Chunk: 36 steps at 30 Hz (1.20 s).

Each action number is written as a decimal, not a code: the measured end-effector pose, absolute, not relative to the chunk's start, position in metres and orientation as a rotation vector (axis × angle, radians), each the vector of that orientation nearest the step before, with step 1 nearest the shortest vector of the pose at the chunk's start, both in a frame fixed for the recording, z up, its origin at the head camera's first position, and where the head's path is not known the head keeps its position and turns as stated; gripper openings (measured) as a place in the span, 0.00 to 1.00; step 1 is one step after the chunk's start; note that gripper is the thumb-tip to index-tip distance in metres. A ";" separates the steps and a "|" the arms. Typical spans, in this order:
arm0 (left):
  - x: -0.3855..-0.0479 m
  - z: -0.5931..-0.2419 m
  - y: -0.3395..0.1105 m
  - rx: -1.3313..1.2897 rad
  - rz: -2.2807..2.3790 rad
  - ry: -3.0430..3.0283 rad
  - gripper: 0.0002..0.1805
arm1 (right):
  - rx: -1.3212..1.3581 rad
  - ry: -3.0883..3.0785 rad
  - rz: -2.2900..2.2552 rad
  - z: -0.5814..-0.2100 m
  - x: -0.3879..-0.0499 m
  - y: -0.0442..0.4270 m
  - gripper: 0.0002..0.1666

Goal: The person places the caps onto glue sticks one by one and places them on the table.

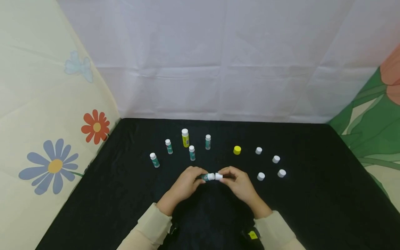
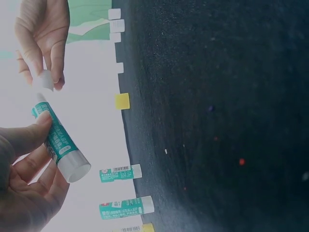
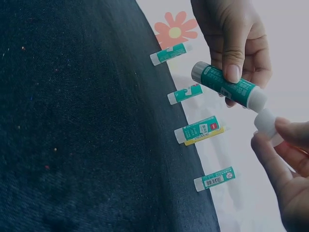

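Note:
My left hand (image 1: 186, 183) grips a green glue stick (image 2: 60, 128) between thumb and fingers, its white uncapped end facing right. In my right hand (image 1: 242, 185), thumb and fingers pinch a white cap (image 3: 264, 122). Cap and glue stick point at each other almost end to end; the left wrist view shows a small gap between them. Beyond the hands, several green glue sticks (image 1: 192, 153) and a larger yellow glue stick (image 1: 185, 139) stand upright with white tops.
Several white caps (image 1: 276, 159) and one yellow cap (image 1: 237, 150) lie at the right on the black tablecloth (image 1: 312, 208). A white cloth (image 1: 218, 52) hangs behind the table's far edge. Flower-patterned cloths (image 1: 37, 111) flank both sides.

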State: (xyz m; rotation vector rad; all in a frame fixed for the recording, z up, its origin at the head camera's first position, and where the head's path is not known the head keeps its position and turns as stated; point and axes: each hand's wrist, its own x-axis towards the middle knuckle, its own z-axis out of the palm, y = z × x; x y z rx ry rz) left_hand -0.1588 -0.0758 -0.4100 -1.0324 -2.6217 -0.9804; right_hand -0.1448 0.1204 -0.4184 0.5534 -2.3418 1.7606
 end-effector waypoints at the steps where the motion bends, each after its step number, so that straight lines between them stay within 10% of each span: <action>1: -0.159 -0.410 -0.076 -1.032 -0.980 -2.624 0.08 | 0.558 -2.338 1.764 -0.418 -0.145 0.120 0.10; 36: -0.156 -0.413 -0.074 -1.028 -0.962 -2.654 0.08 | 0.551 -2.410 1.808 -0.420 -0.141 0.119 0.09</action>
